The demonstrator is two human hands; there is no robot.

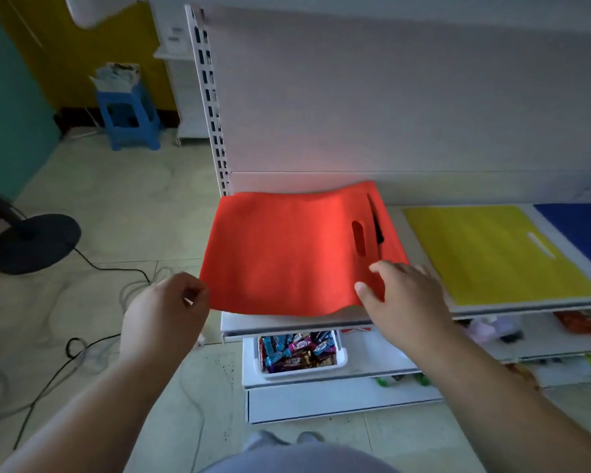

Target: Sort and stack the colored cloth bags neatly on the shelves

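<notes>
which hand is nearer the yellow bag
Right. The right hand pinches the red bag's near right corner, beside the yellow bag; the left hand is at the red bag's far-left edge.

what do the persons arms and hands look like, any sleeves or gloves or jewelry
Both arms are bare from the bottom edge of the picture up to the hands; no sleeve shows on either. The left hand and the right hand wear no gloves. No ring, watch or bracelet is visible on the fingers or wrists. No marks or tattoos can be made out in this dim light.
</notes>
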